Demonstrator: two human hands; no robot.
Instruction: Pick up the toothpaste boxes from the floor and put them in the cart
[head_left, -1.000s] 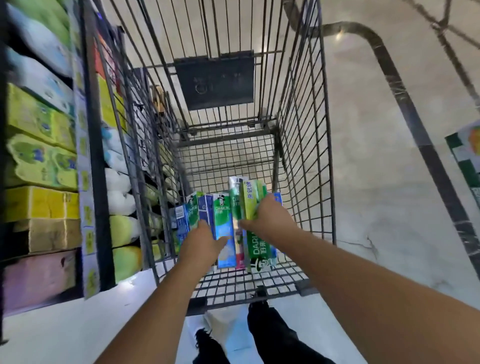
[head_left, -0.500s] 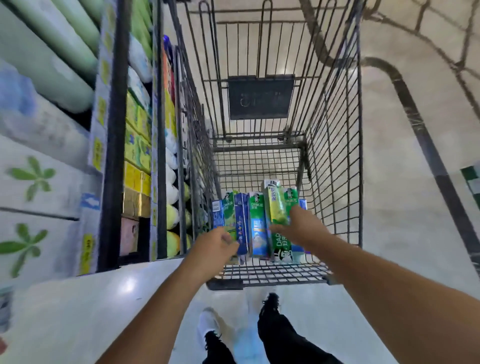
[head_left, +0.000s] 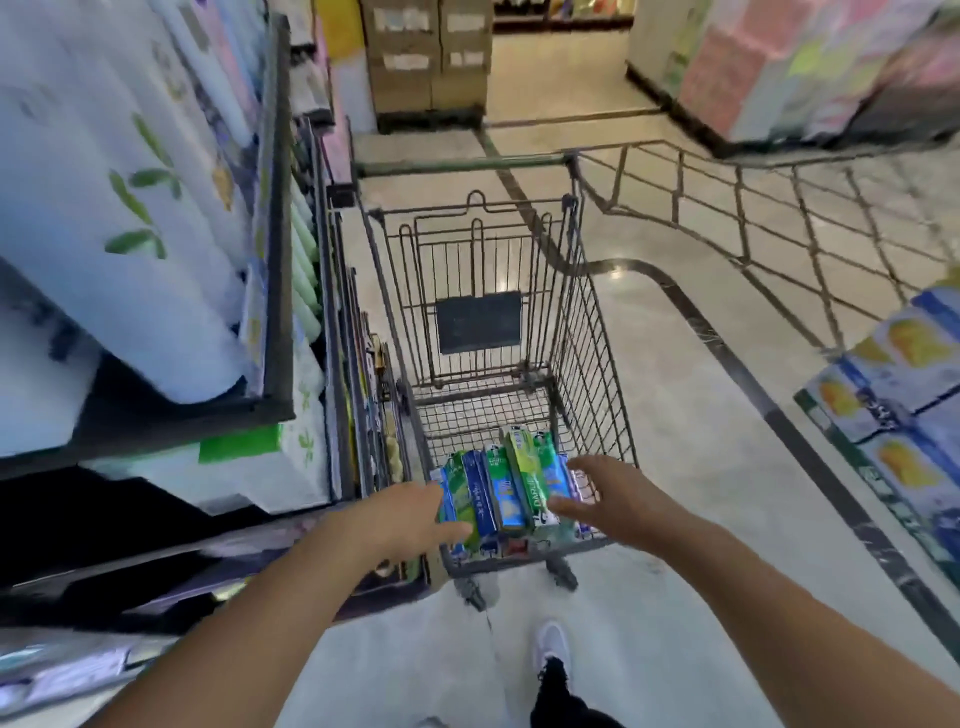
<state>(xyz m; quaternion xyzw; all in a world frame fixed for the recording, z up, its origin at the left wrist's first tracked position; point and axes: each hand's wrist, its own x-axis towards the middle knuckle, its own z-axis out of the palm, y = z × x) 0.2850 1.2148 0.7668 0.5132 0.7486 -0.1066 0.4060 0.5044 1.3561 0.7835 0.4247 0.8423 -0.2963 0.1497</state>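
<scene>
A shop aisle with a pale polished floor (head_left: 691, 467) runs ahead, and the toothpaste boxes (head_left: 506, 493) stand packed on edge at the near end of the wire cart (head_left: 592, 332), one green box riding higher than its neighbours. The left hand (head_left: 400, 519) and right hand (head_left: 618, 499) flank the row with fingers spread and hold nothing, where half a second ago both pressed against the boxes. With that support gone, I judge the tall, loosely wedged box could tip, or the cart could roll beside the shelf (head_left: 280, 218).
</scene>
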